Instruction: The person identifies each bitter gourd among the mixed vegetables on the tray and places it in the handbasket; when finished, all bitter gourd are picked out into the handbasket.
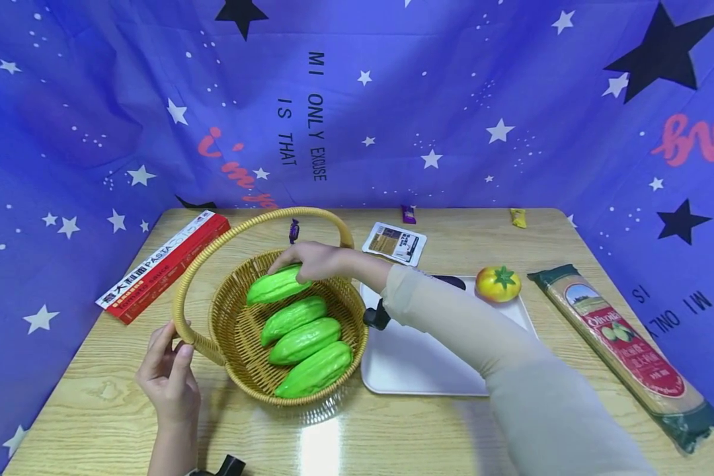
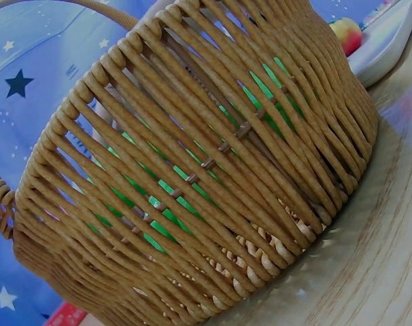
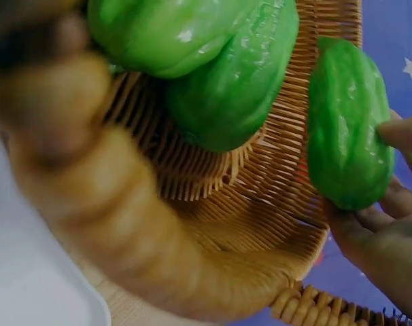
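A woven tan basket [image 1: 242,344] with a tall arched handle stands on the table, left of the middle. My right hand [image 1: 320,260] reaches into its far side and pinches a ridged green bitter melon [image 1: 278,285] between thumb and fingers. In the right wrist view this bitter melon [image 3: 349,125] is at the basket's rim. Three more bitter melons [image 1: 312,370] lie side by side in the basket. My left hand [image 1: 169,377] grips the lower left end of the handle [image 1: 196,338] with thumb and fingers. The left wrist view has only the basket's slatted wall [image 2: 213,163], with green showing through.
Right of the basket a white tray [image 1: 422,370] holds a yellow-red tomato [image 1: 498,284] and a dark item [image 1: 450,281], partly behind my sleeve. Around them are a red pasta box [image 1: 163,268], a spaghetti bag [image 1: 625,350], a flat labelled pack [image 1: 395,244] and small wrapped candies [image 1: 408,214].
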The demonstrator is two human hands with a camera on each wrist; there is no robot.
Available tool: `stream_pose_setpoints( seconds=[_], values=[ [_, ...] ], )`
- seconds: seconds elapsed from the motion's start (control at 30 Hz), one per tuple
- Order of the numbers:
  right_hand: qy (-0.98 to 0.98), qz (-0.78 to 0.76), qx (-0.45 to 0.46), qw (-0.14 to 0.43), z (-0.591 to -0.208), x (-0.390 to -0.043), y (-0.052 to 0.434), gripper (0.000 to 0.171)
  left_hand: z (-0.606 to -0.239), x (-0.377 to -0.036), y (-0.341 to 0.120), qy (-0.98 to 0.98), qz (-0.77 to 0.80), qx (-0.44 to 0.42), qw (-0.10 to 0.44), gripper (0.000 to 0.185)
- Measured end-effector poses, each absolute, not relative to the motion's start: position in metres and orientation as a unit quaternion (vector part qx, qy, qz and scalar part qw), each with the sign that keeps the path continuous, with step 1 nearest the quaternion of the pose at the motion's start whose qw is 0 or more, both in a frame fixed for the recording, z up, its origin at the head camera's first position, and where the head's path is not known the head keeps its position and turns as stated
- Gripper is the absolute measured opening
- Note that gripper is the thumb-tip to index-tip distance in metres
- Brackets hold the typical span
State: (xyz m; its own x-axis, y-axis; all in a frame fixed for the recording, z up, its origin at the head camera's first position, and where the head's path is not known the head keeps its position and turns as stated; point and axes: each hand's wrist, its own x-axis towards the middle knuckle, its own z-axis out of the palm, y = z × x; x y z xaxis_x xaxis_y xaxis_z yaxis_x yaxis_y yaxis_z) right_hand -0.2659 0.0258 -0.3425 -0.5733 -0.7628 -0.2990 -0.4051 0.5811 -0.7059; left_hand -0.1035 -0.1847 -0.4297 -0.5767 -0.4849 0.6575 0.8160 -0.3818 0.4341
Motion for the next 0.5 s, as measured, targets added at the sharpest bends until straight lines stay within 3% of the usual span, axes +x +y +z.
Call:
stream_pose_setpoints(
  seconds=[0.27, 0.5],
  values=[
    [0.823, -0.272, -0.409, 0.284, -0.339, -0.27, 0.012, 0.061, -0.43, -0.103, -0.186, -0.379, -0.803, -0.219, 0.404, 0.035],
    [0.829, -0.245, -0.402, 0.302, -0.354, -0.273, 0.011, 0.061, -0.431, -0.103, -0.186, -0.388, -0.801, -0.216, 0.4, 0.036]
  ],
)
